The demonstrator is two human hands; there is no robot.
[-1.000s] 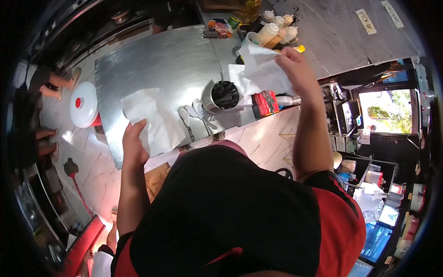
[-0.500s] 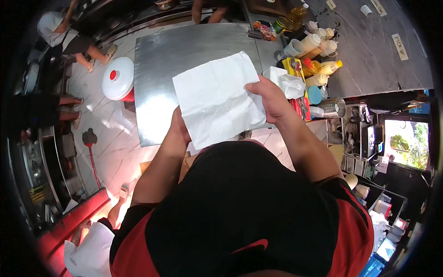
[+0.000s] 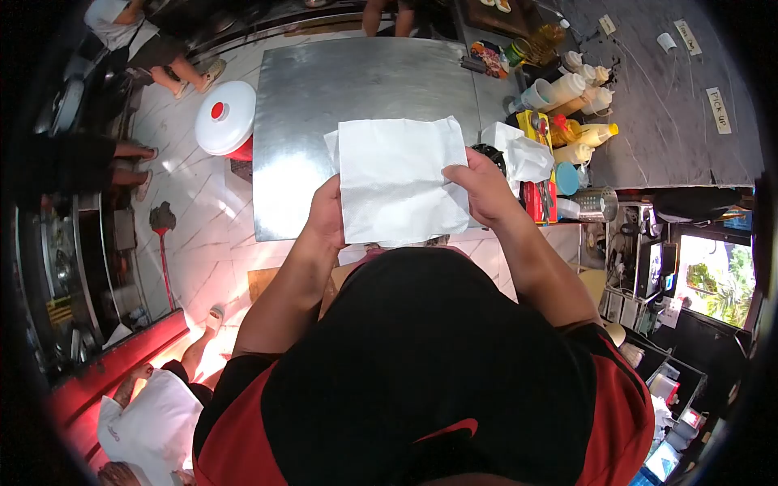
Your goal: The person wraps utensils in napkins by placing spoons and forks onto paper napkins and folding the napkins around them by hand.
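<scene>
A white paper towel [image 3: 403,182] is stretched out in front of my chest, above the near edge of the steel table [image 3: 365,77]. It looks like more than one layer, with a second edge showing at the upper left. My left hand [image 3: 327,212] grips its left side, the fingers hidden behind the sheet. On the right side, my right hand [image 3: 484,188] pinches it with the thumb on top and the fingers beneath.
Right of the table stand a tissue box [image 3: 523,154], several squeeze bottles [image 3: 567,89] and a perforated steel holder [image 3: 597,205]. A white-lidded cooler [image 3: 225,117] is on the left. People stand at the far left, and one in a white shirt [image 3: 154,417] is at lower left.
The paper towel has turned from tilted to nearly square with me, its textured face replaced by a smoother one. Both hands still hold it. The view has shifted slightly.
</scene>
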